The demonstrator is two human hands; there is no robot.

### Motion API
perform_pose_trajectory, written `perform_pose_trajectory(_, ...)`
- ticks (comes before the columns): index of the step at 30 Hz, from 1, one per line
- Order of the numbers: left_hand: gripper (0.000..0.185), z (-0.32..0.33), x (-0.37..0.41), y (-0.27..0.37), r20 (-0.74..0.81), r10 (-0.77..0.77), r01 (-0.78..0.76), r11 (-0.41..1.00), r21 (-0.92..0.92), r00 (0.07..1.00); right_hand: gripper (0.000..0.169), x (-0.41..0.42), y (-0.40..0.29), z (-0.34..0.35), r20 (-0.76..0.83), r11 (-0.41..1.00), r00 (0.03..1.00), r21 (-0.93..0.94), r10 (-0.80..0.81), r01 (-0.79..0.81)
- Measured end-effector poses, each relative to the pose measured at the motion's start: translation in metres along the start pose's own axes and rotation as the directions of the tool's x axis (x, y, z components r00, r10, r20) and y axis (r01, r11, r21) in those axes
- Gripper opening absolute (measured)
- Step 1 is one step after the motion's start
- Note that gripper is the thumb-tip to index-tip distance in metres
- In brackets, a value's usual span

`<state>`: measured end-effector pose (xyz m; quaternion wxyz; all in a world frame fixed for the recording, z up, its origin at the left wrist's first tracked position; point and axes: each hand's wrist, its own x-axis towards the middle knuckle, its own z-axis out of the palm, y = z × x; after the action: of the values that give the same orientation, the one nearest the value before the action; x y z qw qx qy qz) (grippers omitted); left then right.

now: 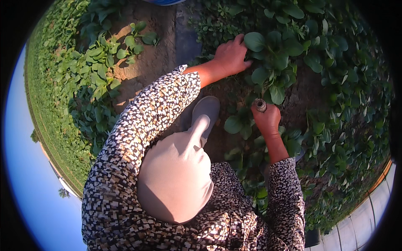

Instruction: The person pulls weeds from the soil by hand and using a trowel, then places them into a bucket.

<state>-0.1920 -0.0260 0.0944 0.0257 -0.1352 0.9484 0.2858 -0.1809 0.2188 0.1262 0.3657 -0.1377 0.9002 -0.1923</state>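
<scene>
My left hand (233, 56) reaches in from the left to a broad-leaved green plant (281, 59), with thumb and fingers apart at its leaf edges. Some fingertips are hidden by leaves, so a hold on the plant cannot be made out. Below that plant, my right hand (267, 117) is closed around a round handle with a hollow, ringed end (261, 105). The rest of the held tool is hidden under the fist and leaves. A smaller leafy plant (234, 125) grows just left of my right hand.
A grey shoe (207, 108) stands on the soil between the rows. Dense leafy plants (342, 103) cover the right side, and another row (94, 66) runs along the left. Dark sheeting (187, 37) lies between them. A blue rim (165, 2) shows at the top edge.
</scene>
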Motion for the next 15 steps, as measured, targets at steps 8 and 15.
perform_pose_trajectory(8,0.045,-0.003,0.023,-0.004,0.228,-0.106,0.075,0.987,0.139,0.968,0.031,0.002,-0.021,0.002,-0.092,0.966,0.992,0.252,0.088,-0.063)
perform_pose_trajectory(15,0.042,0.006,0.031,-0.001,0.072,-0.233,0.234,0.972,-0.013,0.97,0.035,0.038,-0.026,0.044,-0.324,0.967,0.936,0.161,-0.139,0.199)
